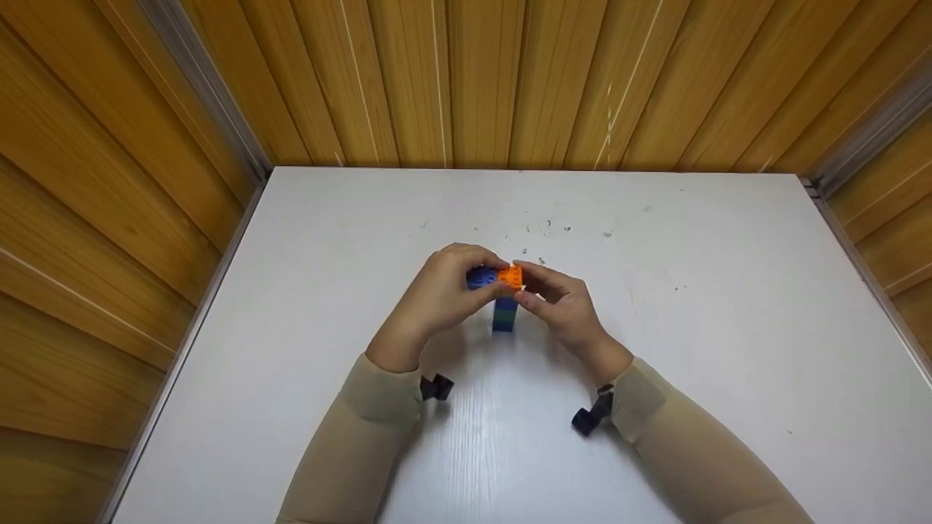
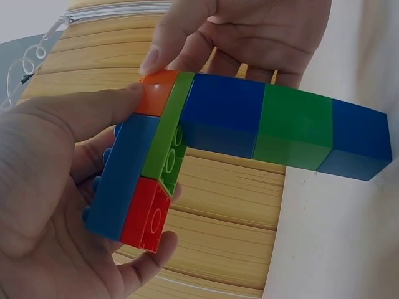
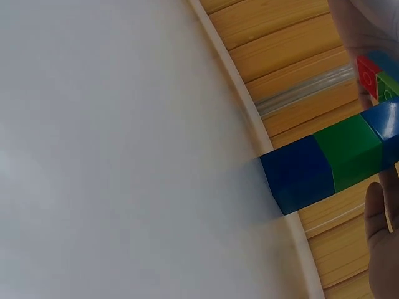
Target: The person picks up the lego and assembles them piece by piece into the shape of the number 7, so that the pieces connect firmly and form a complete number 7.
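Observation:
A stack of toy building bricks stands upright on the white table, its column running blue (image 2: 222,112), green (image 2: 296,128) and blue (image 3: 299,177) down to the tabletop. Across its top lies a light green brick (image 2: 163,146) that juts to the left. On that sit an orange brick (image 1: 512,276) and a long blue brick (image 2: 121,180), with a red brick (image 2: 143,215) under the overhanging end. My left hand (image 1: 444,287) grips the long blue brick, thumb reaching the orange one. Thumb and index finger of my right hand (image 1: 568,302) pinch the orange brick's right end.
The white table (image 1: 699,349) extends around the stack, with small dark marks (image 1: 550,224) behind it. Wood-patterned panels (image 1: 480,80) rise along the back and sides. Small black devices (image 1: 440,387) are strapped at both wrists, over beige sleeves (image 1: 357,451).

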The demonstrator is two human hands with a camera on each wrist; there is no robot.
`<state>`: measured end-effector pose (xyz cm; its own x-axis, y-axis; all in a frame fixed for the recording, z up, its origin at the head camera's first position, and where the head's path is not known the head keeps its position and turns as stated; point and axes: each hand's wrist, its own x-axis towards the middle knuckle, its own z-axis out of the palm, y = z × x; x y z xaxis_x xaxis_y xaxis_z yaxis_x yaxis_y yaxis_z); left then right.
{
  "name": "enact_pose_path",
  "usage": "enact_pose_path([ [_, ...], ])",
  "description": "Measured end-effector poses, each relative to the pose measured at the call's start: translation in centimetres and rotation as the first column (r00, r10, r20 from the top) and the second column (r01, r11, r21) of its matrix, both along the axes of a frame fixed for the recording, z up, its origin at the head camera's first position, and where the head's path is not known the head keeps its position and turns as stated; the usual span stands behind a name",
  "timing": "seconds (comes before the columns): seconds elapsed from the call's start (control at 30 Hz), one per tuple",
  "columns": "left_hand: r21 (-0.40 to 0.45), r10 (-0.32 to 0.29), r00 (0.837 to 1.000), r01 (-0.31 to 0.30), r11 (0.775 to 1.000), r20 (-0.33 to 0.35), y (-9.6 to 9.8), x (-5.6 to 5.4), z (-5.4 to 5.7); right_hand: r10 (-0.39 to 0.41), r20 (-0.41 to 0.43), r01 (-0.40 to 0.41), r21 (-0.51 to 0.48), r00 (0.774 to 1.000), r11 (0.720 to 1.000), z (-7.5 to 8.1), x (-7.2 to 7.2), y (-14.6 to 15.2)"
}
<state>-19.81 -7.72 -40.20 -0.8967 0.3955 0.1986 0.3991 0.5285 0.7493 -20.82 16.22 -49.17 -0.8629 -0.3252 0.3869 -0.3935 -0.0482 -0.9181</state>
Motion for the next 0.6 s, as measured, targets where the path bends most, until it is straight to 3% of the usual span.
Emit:
enact_pose_path([
  [0.27, -0.013, -0.01, 0.999, 0.01, 1.0, -0.035, 0.3, 0.0, 0.1, 0.062, -0.045, -0.061, 0.027, 0.997, 0.998, -0.7, -1.1, 1.1],
  [0.6, -0.04, -0.02, 0.999, 0.018, 0.999, -0.032, 0.6, -0.2, -0.3, 0.037, -0.041, -0.033, 0.094, 0.998, 0.995, -1.2, -1.5, 1.7],
])
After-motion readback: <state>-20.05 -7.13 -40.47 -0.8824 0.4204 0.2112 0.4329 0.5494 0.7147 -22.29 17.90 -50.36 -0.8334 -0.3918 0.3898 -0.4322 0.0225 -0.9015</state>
